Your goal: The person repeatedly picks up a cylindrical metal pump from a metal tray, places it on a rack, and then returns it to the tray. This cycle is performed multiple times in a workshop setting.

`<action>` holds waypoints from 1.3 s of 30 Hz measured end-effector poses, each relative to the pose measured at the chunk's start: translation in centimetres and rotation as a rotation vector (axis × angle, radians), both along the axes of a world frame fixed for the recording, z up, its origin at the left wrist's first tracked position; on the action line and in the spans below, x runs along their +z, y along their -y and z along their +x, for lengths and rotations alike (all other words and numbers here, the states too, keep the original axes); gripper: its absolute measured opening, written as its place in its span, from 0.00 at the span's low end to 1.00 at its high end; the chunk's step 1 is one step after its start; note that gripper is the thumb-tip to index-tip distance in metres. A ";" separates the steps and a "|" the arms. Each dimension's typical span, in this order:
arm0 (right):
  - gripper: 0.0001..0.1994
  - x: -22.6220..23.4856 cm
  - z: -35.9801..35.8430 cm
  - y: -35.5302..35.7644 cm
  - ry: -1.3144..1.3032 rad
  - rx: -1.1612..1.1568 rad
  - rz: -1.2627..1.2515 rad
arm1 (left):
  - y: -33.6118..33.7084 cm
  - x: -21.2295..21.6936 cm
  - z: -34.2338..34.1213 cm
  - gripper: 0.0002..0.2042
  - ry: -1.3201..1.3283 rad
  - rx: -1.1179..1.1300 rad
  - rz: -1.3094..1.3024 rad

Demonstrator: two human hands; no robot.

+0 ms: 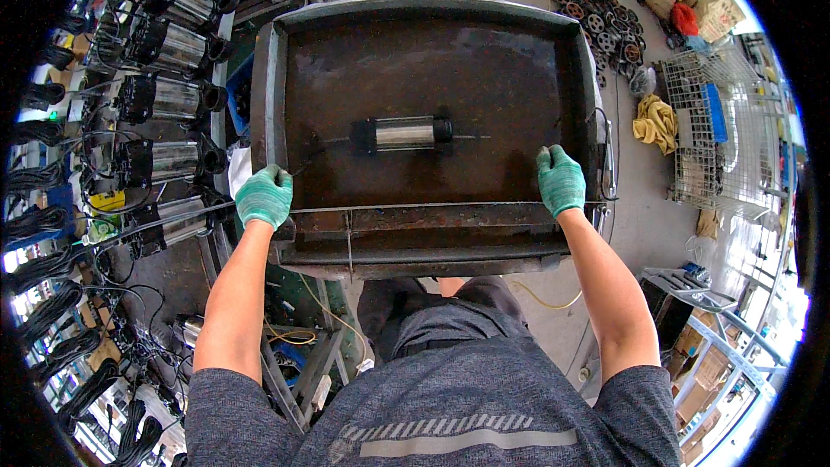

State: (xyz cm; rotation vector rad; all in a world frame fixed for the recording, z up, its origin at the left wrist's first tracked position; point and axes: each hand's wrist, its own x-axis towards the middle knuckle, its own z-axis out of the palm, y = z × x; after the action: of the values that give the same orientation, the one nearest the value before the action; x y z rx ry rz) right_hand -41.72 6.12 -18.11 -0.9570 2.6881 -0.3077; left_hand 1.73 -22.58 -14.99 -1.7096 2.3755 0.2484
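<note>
A dark metal tank (pixel 432 52) with raised walls stands in front of me, its floor wet-looking. Inside it lies a cylindrical motor or pump (pixel 405 132) with a shiny steel middle and black ends, on its side. My left hand (pixel 265 196), in a green knitted glove, is at the tank's left wall with its fingers curled. Near the right wall is my right hand (pixel 561 180), gloved alike, fingers closed. Whatever either hand grips is hidden. A thin straight bar (pixel 432 205) crosses the near part of the tank between my wrists.
Several similar steel-and-black units (pixel 173 164) stand in a row on the left, with black cable coils (pixel 52 307). Back right are a pile of black wheels (pixel 601 30), a wire cage (pixel 713 134) and a yellow cloth (pixel 655 124). A black cable (pixel 612 156) hangs at the tank's right side.
</note>
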 end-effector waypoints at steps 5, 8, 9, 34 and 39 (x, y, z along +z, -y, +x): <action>0.20 0.2 0.1 0.2 0.004 -0.004 0.010 | -0.1 0.0 0.0 0.16 0.002 -0.001 -0.008; 0.20 0.2 0.1 0.1 0.000 -0.008 0.000 | -0.1 0.2 -0.2 0.16 0.004 -0.003 0.002; 0.20 0.2 0.1 0.1 0.002 -0.011 0.000 | -0.2 0.2 -0.2 0.15 -0.003 -0.008 -0.002; 0.16 0.4 -0.1 -0.4 0.046 -0.084 -0.061 | -4.7 -3.0 -19.1 0.13 -0.501 -0.245 0.402; 0.15 0.1 -0.1 -0.6 0.038 -0.118 -0.152 | -5.2 -6.5 -26.9 0.10 -0.408 0.114 0.785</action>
State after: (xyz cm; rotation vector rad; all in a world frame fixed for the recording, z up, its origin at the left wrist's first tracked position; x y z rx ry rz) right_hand -41.81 6.70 -18.00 -0.8243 2.7227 -0.5566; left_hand -25.13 -17.41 -21.53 -1.4710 1.9617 1.4413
